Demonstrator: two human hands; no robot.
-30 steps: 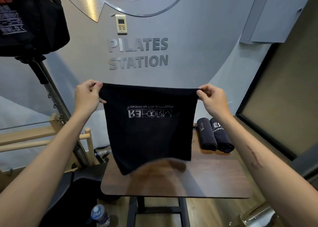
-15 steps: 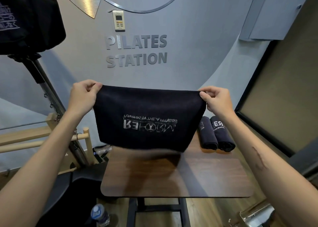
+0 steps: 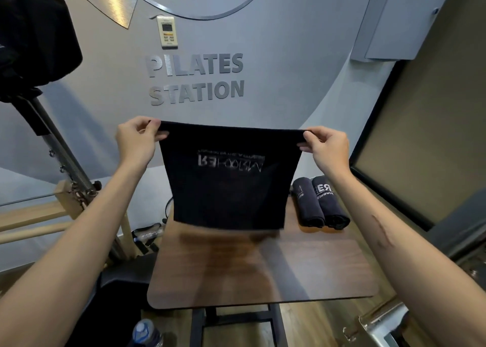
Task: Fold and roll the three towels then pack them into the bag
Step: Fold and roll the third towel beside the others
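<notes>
Above the wooden worktop (image 3: pixel 315 268), black towel (image 3: pixel 231 189) hangs, left hand (image 3: pixel 136 141) and right hand (image 3: pixel 326 149) each pinching a top corner. Two rolled towels (image 3: pixel 320 202) lie side by side at worktop's far right.

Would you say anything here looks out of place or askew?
Only the towel held up by both hands: its printed logo reads upside down. The two rolled towels lie neatly side by side on the table.
</notes>
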